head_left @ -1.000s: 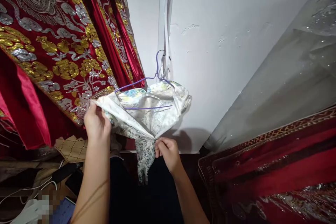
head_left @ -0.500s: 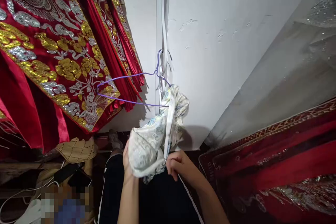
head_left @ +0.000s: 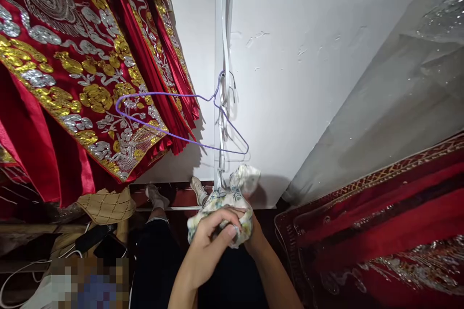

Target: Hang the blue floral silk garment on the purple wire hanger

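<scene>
Bundled between both hands: a small pale silk garment with blue-green floral print (head_left: 232,199), crumpled into a ball just below the empty purple wire hanger (head_left: 181,120). Left hand (head_left: 210,246) wrapped over the near face of the bundle, fingers (head_left: 226,231) curled across the cloth, thumb side toward the hanger. Right hand (head_left: 253,234) mostly hidden behind and under the cloth, only wrist and forearm showing; grip there cannot be told for sure, though pressed against the far side of the bundle. Hands close together, nearly touching, cloth clamped between them.

No clear long axis left in the garment: gathered into a rough lump, with one loose puff of fabric sticking up toward the hanger's right-hand corner, near it but apart. Hanger directly above the bundle, hook caught on the white cord or strip (head_left: 225,58) running down the white wall (head_left: 308,82), long bar tilted, left end swung out in front of the red satin robe with gold and silver embroidery (head_left: 72,82), right end lower and nearest the cloth. Left hand nearer the camera; right hand nearer the wall and under the hanger's low end.

Below the hanger and beyond the hands, dark trousers and pale shoes (head_left: 197,188) on the floor. Right of the hanger, a grey sheer drape (head_left: 391,106) over more red embroidered fabric (head_left: 380,231).
</scene>
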